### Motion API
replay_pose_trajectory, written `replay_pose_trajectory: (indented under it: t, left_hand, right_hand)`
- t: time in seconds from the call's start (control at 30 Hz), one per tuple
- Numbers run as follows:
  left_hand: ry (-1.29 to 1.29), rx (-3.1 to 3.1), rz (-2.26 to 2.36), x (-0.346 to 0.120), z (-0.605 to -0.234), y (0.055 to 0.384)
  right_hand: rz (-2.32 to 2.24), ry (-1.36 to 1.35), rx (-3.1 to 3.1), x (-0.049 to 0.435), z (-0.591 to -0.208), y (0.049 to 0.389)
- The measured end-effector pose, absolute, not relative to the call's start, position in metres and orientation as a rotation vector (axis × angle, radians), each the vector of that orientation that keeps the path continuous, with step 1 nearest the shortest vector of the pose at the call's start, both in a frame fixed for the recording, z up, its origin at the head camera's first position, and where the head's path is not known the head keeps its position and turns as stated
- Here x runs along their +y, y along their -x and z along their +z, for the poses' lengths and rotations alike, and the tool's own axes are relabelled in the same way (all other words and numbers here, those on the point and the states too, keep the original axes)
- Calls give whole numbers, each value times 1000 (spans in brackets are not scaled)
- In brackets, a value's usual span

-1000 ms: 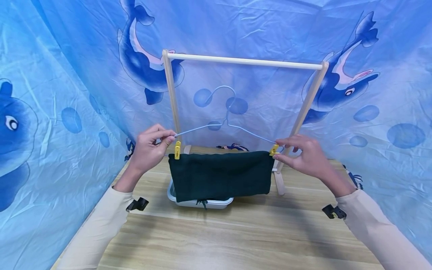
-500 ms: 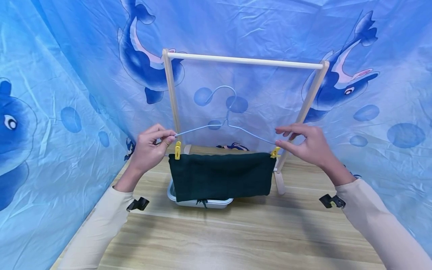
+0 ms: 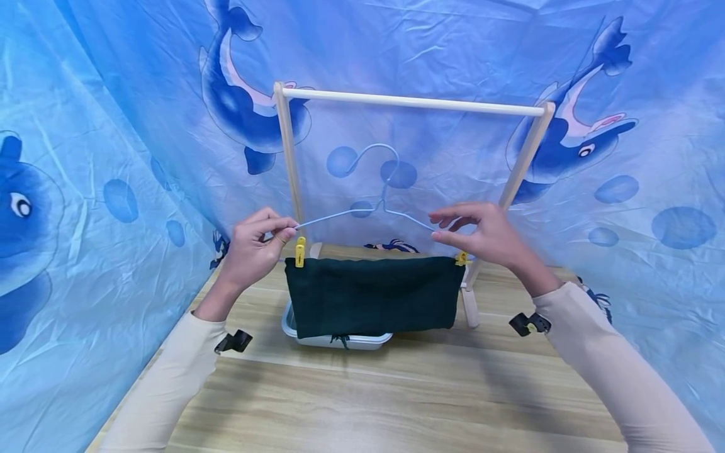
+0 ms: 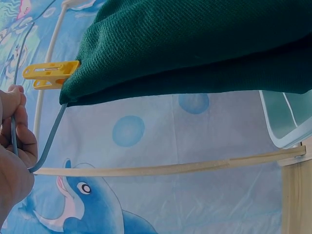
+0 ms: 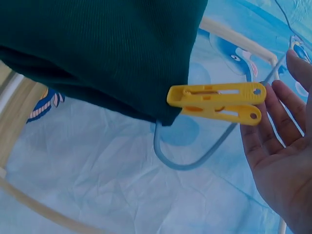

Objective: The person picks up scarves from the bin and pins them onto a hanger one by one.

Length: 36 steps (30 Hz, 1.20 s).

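A pale blue wire hanger [image 3: 334,217] is held up in front of me, its hook pointing upward. My left hand [image 3: 255,248] pinches its left shoulder between thumb and fingers. Folded dark green knitted cloth [image 3: 374,296] hangs over the lower bar. Yellow clothespins clip the cloth at both ends, a left clothespin [image 4: 51,74] and a right clothespin [image 5: 217,100]. My right hand [image 3: 478,234] is at the hanger's right shoulder, thumb and fingers spread apart around the wire without gripping it; whether it touches the wire is unclear.
A wooden rack with a white top rail [image 3: 413,102] stands behind the hanger. Below the cloth, a light plastic basin [image 3: 345,343] sits on the wood-grain table [image 3: 362,390]. Blue dolphin-printed sheeting [image 3: 453,50] encloses the back and sides.
My right hand has let go of the right clothespin and moved left and slightly up along the hanger's shoulder. The clothespin stays clipped on the cloth. My left hand keeps its grip.
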<state>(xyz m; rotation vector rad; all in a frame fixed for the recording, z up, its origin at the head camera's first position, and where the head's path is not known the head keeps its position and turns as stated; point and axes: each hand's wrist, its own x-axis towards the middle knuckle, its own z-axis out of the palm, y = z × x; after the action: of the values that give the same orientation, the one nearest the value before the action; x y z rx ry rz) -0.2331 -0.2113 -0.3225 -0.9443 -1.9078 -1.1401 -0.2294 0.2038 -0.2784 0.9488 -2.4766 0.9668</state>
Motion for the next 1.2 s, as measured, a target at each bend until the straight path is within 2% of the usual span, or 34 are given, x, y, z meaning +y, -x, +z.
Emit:
replay_pose_trajectory:
  t: [0.5, 1.2]
  left_hand:
    - [934, -1912, -1115, -208, -321, 237]
    - [955, -1928, -985, -206, -321, 245]
  right_hand:
    - [996, -1000, -2514, 202, -281, 242]
    - [1304, -1078, -2472, 206, -286, 256]
